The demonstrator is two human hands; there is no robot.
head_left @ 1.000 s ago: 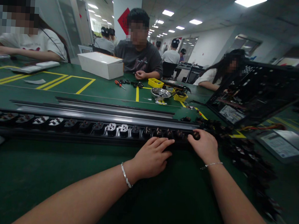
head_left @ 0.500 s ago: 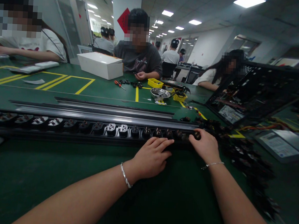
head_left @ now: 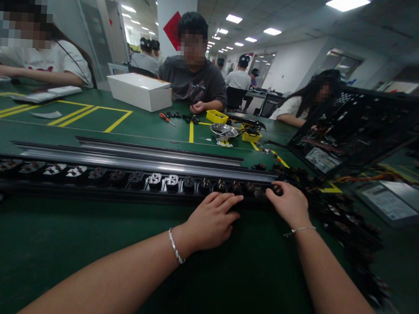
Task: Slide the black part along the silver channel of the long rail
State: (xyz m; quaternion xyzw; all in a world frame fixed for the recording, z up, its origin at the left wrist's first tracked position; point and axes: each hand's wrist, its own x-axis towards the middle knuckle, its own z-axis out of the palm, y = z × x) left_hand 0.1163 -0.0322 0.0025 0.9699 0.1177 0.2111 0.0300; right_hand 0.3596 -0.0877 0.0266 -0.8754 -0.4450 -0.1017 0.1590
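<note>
No legible writing is seen; a red diamond sign [head_left: 172,29] hangs on a pillar at upper centre. A green mat [head_left: 65,243] with yellow lines covers the table under ceiling panel lights. Across mid-frame a long black socket strip [head_left: 123,180] is laid, backed by metal rails [head_left: 152,159]. The left hand [head_left: 211,221] is pressed flat on its near edge, fingers loose. The right hand [head_left: 290,204] is pinched on a black socket [head_left: 276,190] at the strip's right end. A white box [head_left: 139,91] sits upper left.
</note>
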